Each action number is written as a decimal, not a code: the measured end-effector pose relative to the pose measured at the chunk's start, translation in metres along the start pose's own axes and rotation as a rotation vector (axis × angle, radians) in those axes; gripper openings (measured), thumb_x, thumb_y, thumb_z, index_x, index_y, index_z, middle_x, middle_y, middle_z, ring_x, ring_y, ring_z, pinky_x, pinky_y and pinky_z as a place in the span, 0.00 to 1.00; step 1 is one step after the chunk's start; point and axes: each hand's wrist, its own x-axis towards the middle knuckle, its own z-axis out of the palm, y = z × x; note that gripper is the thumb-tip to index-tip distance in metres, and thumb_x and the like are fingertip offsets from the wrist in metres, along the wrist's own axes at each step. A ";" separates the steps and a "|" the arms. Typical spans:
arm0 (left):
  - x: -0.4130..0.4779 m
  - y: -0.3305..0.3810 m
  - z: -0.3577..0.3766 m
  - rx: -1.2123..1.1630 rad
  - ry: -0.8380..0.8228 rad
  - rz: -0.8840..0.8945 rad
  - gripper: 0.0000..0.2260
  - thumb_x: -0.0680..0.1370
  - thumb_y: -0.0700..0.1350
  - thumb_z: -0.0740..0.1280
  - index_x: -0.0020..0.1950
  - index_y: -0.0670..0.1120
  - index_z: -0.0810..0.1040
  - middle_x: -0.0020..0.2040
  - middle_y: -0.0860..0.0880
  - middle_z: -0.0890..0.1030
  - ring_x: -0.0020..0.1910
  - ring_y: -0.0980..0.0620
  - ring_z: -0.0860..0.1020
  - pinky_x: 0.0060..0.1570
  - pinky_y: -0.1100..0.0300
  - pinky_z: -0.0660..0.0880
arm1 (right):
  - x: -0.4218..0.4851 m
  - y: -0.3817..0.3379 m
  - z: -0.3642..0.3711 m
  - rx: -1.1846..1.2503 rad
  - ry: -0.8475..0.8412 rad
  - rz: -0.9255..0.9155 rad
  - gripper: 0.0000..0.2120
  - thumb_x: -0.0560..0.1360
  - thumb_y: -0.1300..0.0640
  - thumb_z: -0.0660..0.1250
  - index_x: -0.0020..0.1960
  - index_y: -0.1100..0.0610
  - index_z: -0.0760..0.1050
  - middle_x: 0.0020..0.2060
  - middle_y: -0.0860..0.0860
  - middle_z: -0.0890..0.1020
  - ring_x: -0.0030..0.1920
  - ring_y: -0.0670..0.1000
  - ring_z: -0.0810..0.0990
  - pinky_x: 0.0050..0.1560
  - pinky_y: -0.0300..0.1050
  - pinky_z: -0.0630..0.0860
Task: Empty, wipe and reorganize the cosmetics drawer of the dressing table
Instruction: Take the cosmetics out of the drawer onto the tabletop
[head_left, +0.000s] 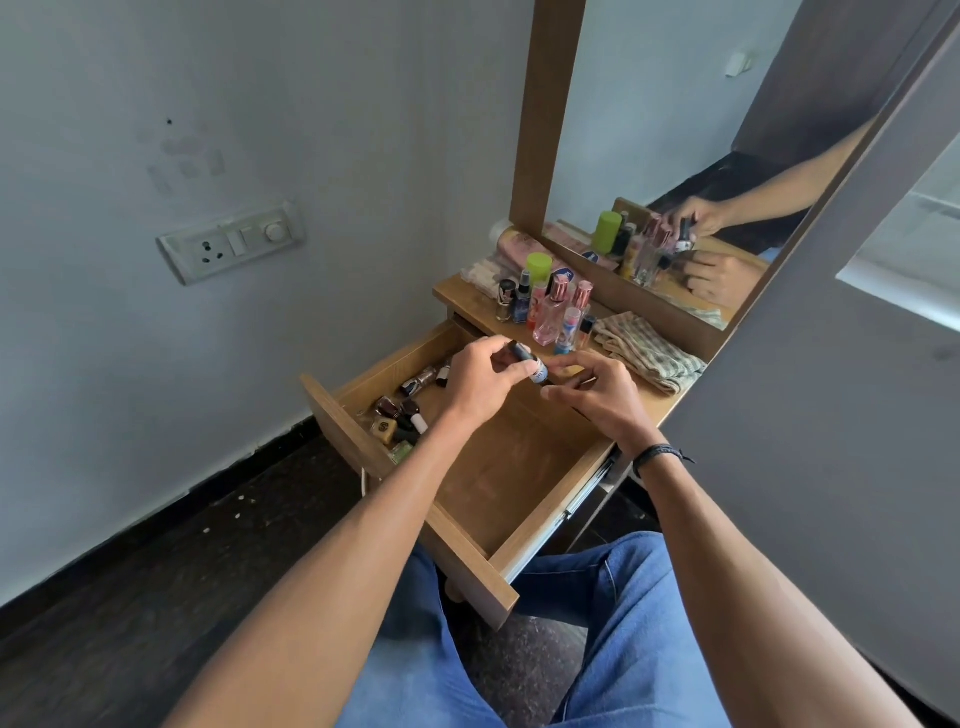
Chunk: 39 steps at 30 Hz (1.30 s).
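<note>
The wooden drawer (519, 467) of the dressing table stands pulled out over my lap. Several small nail-polish bottles (402, 415) lie in its far left corner; the rest of its floor is bare. My left hand (480, 382) grips a small dark bottle (530, 364) with a pale label above the drawer's back. My right hand (592, 392) is beside it, fingertips at the bottle's lower end, fingers loosely curled. On the tabletop (457, 291) stand perfume and spray bottles (550, 309).
A folded checked cloth (649, 353) lies on the tabletop to the right of the bottles. A mirror (675, 182) rises behind, reflecting hands and bottles. A pink tube (519, 244) and a green-capped can (537, 265) sit at the back. A wall socket (228, 244) is to the left.
</note>
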 end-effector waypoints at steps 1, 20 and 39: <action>0.001 0.004 0.004 -0.024 -0.002 -0.010 0.14 0.75 0.48 0.76 0.55 0.42 0.83 0.50 0.47 0.85 0.48 0.50 0.83 0.50 0.53 0.81 | 0.000 0.000 0.000 0.003 0.014 0.000 0.14 0.68 0.50 0.81 0.52 0.42 0.83 0.47 0.42 0.84 0.40 0.44 0.84 0.45 0.43 0.78; 0.000 -0.028 -0.002 0.189 0.010 -0.122 0.10 0.79 0.39 0.69 0.56 0.50 0.84 0.53 0.54 0.84 0.44 0.59 0.80 0.38 0.64 0.77 | 0.005 0.001 0.015 0.014 0.492 0.131 0.10 0.71 0.53 0.78 0.49 0.53 0.81 0.42 0.50 0.83 0.39 0.45 0.79 0.43 0.42 0.80; 0.047 -0.097 -0.005 0.914 -0.174 -0.193 0.20 0.82 0.52 0.63 0.73 0.47 0.71 0.68 0.45 0.72 0.65 0.40 0.70 0.56 0.46 0.76 | 0.019 0.001 0.019 -0.114 0.492 0.284 0.11 0.71 0.49 0.79 0.44 0.57 0.85 0.36 0.50 0.81 0.38 0.51 0.78 0.34 0.43 0.69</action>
